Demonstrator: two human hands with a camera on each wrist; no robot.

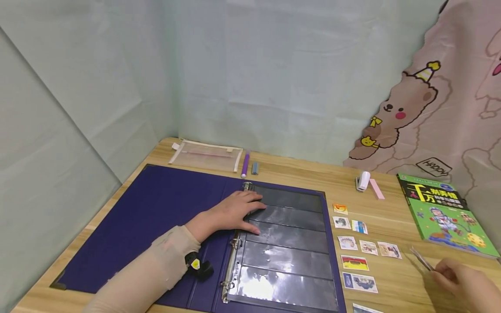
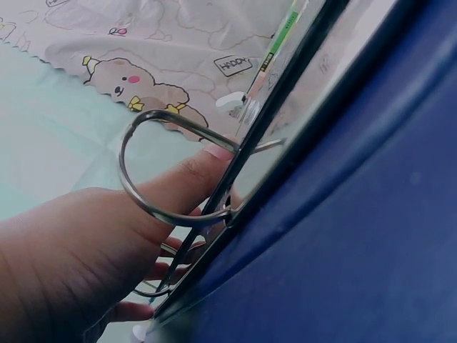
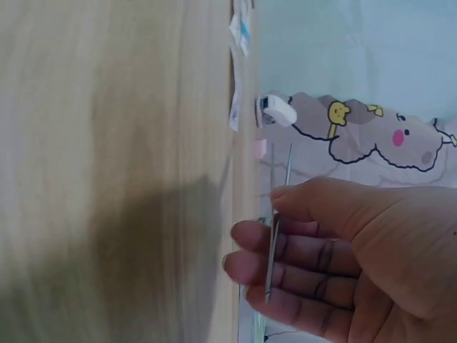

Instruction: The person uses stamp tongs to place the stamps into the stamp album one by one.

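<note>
A navy ring binder (image 1: 156, 208) lies spread on the table, a black pocket page (image 1: 289, 248) with clear strips on its rings. Across the page's upper left, by the ring spine, my left hand (image 1: 232, 211) rests with fingers spread. Its thumb shows behind a metal ring (image 2: 125, 168) in the left wrist view. My right hand (image 1: 465, 280) pinches metal tweezers (image 1: 422, 260) between thumb and fingers, tips pointing away and nothing between them. Between binder and tweezers lie several postage stamps, among them a red and yellow stamp (image 1: 355, 262) and a larger pale stamp (image 1: 360, 282).
Behind the binder lie a mesh zip pouch (image 1: 211, 156), a purple pen (image 1: 245, 164) and a small blue-grey block (image 1: 255, 168). A white stapler (image 1: 362, 181) and a pink strip (image 1: 377, 189) stand back right, beside a green book (image 1: 446, 213). Curtains hang behind the table.
</note>
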